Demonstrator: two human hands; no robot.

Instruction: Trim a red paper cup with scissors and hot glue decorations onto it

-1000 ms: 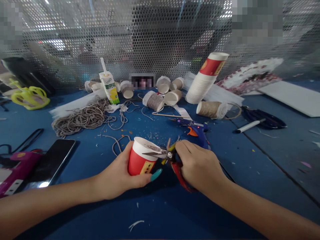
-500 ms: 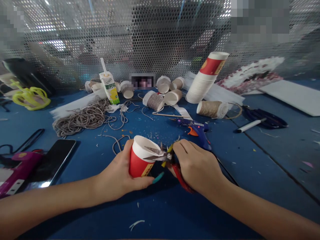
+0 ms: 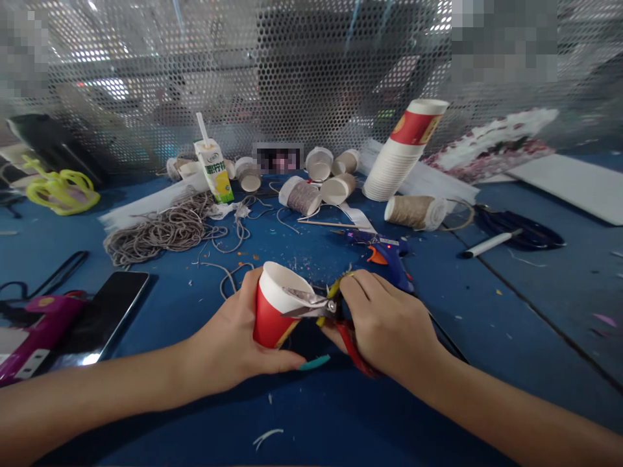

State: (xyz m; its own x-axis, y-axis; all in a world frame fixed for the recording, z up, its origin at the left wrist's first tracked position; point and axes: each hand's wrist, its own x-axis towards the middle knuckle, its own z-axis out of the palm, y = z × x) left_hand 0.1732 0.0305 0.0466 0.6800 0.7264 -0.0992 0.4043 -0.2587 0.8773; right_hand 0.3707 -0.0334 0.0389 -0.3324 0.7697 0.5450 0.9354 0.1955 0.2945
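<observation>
My left hand (image 3: 228, 344) is wrapped round a red paper cup (image 3: 270, 318) with a white inside, tilted a little toward the right. My right hand (image 3: 384, 324) grips small scissors (image 3: 321, 306) with red and yellow handles. The blades sit on the cup's rim at its right side, nearly closed. Both hands hover just above the blue table (image 3: 311, 415), near its front middle.
A blue glue gun (image 3: 384, 253) lies just behind my right hand. Further back are a tilted stack of paper cups (image 3: 399, 155), several twine-wrapped cups (image 3: 304, 194), a heap of twine (image 3: 165, 227) and a drink carton (image 3: 214, 168). A phone (image 3: 102, 314) lies left; black scissors (image 3: 520, 230) and a marker (image 3: 487, 245) right.
The cup has tipped and turned slightly in my left hand. The scissor blades have closed further on the rim, and my left thumb has dropped lower under the cup.
</observation>
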